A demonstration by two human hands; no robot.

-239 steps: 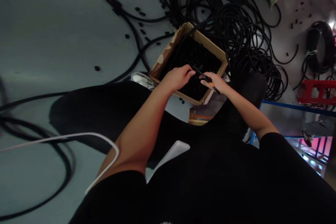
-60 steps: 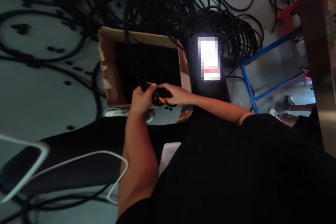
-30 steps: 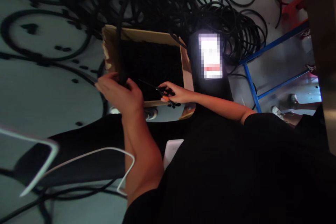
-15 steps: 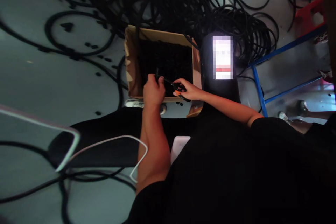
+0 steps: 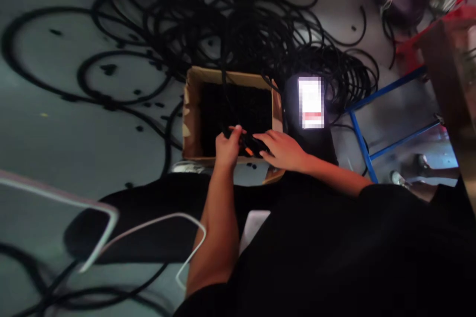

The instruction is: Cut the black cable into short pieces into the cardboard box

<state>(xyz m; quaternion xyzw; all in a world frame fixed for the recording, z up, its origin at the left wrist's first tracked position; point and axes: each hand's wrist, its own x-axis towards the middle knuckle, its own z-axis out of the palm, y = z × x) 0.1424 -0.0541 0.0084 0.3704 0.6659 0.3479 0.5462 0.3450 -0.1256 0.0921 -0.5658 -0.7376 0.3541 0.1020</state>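
Note:
In the head view, my left hand is over the near edge of an open cardboard box, closed around a black hose. The hose comes down from the coil pile into the box. My right hand is just to the right, its fingers over the handles of black-and-orange scissors. The scissors lie between both hands; their blades are dark and hard to make out. Inside the box is a mass of short black pieces, too dark to tell apart.
A large tangle of black hose covers the floor beyond the box. A lit phone rests on my right leg. Blue metal frame bars stand at the right. A white cable crosses at lower left. Another person's feet show at right.
The view has shifted, so the box appears lower. My hands are closer together, and the right fingers have loosened and stretched over the scissor handles. The hose now shows running to my left hand.

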